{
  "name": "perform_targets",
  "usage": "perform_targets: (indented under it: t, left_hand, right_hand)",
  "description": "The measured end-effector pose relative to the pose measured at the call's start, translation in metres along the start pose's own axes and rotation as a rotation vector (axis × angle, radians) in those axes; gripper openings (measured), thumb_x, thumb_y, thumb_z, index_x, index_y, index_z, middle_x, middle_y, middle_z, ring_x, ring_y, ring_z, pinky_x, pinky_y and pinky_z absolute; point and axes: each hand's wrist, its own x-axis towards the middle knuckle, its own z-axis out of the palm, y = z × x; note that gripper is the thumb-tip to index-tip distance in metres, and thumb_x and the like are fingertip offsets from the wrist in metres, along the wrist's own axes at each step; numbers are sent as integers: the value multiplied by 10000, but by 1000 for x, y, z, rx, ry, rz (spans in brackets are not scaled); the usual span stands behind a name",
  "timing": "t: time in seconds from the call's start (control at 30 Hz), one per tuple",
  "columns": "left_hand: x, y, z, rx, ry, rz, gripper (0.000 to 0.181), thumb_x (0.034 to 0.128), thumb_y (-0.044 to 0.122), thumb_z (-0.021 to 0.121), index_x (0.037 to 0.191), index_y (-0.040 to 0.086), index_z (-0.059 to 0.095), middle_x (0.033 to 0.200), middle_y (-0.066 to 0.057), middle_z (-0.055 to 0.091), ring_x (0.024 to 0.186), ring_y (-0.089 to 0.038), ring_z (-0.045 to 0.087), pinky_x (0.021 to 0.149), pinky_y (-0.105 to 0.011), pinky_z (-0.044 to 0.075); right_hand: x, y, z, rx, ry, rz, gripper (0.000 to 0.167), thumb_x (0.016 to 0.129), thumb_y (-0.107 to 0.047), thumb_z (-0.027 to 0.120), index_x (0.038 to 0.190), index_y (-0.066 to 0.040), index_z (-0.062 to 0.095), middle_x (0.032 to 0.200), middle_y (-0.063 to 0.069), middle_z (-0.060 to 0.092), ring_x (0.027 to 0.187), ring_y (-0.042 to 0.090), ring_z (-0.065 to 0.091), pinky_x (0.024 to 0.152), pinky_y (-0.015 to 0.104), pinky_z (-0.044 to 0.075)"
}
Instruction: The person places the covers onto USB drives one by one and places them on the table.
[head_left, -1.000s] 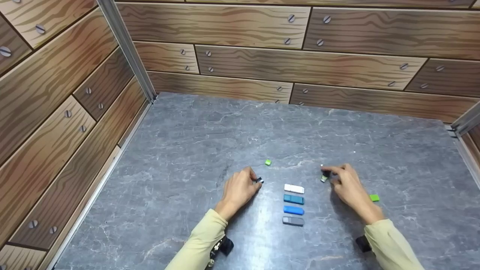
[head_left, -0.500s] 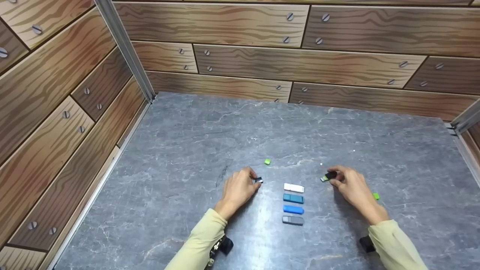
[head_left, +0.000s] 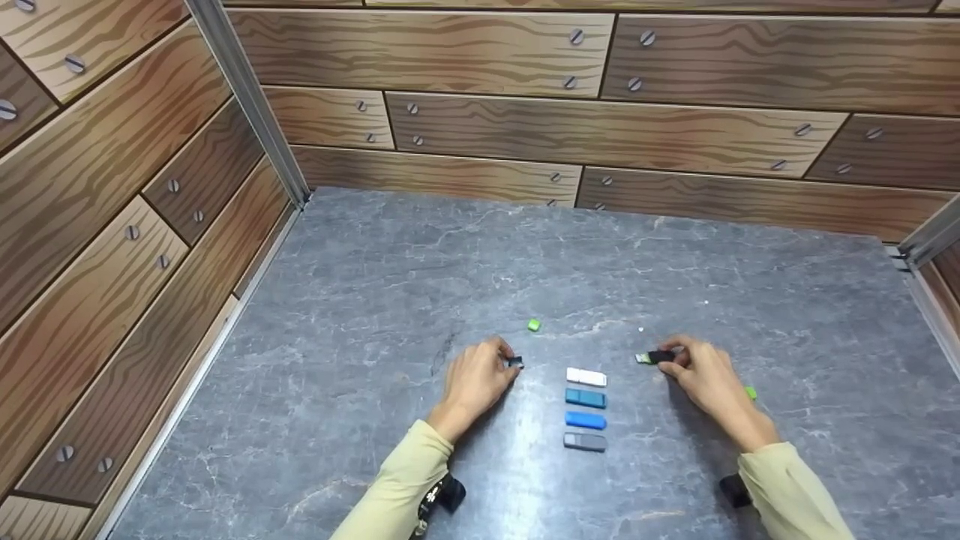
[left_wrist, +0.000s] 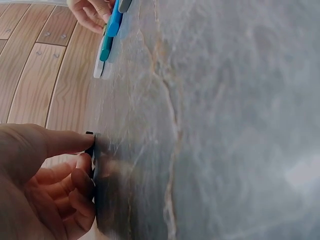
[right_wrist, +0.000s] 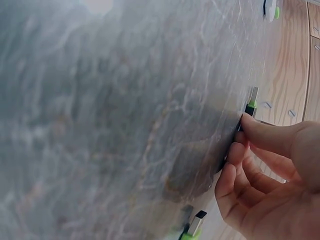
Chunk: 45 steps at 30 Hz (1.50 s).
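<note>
Currently, right hand is pinching black stick crosswise, plug pointing toward left hand, which is pinching dark piece.

my left hand hides part of the black piece. my right hand covers part of the stick, my wrist some of a green bit. two white specks are too small to tell.
</note>
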Motion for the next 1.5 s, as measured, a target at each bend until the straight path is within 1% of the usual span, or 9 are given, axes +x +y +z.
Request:
perform_targets:
  t: [0.13,0.27,0.43,0.6,0.73,0.93,1.1,1.3,1.5]
  left_hand:
    - [-1,1,0,-17,-24,2,148,891,250,830,994,162,771,745,55,728,625,-90,602,546,-286,466]
    - [-2,4,2,-38,-69,25,166,906,263,822,1018,150,775,738,61,712,597,-44,539,532,-234,430]
    - [-4,10,3,-75,-117,112,188,924,270,810,1059,143,774,763,59,737,610,0,535,561,-201,449]
    - [-6,19,5,-113,-169,174,203,937,278,803,1091,149,772,819,62,758,652,31,564,617,-176,488]
    - [-9,25,6,-113,-165,204,185,941,278,800,1078,156,771,810,76,750,647,45,559,611,-170,486]
    - [-12,32,7,-127,-178,257,183,947,284,796,1086,167,771,804,94,743,600,76,523,577,-155,457]
    - [-12,36,9,-147,-206,267,187,956,271,786,1108,166,765,825,79,763,530,74,512,559,-149,457]
    - [-12,40,9,-127,-203,274,188,956,275,787,1113,174,765,837,90,767,525,73,504,552,-149,443]
    - [-12,42,9,-160,-231,288,202,957,246,785,1128,141,757,884,45,785,495,70,488,500,-145,438]
  right_hand:
    - [-3,-2,1,-2,3,13,237,947,-75,761,1155,33,726,880,187,767,695,146,602,624,261,423]
    - [-7,-10,2,-1,16,0,250,957,-128,770,1163,9,732,908,169,768,714,143,615,614,237,429]
    - [-13,-24,5,35,25,-46,242,949,-148,782,1155,-29,737,961,143,754,774,143,650,656,229,477]
    - [-21,-37,12,135,-8,-65,225,944,-125,781,1139,-27,731,961,124,785,762,110,681,669,207,529]
    - [-27,-46,18,198,-27,-61,233,934,-117,786,1134,-13,726,919,91,769,736,84,662,657,199,545]
    - [-32,-54,25,216,-47,-24,215,927,-162,801,1111,-69,744,930,53,762,760,67,628,671,200,523]
    - [-34,-56,29,273,-70,-35,207,923,-173,803,1088,-63,741,941,65,776,738,49,611,645,203,508]
    - [-36,-59,30,267,-88,-35,197,919,-166,803,1081,-78,736,942,53,770,746,57,614,658,203,515]
    - [-39,-60,31,290,-104,-84,195,920,-165,799,1078,-71,735,944,66,771,758,42,614,684,206,523]
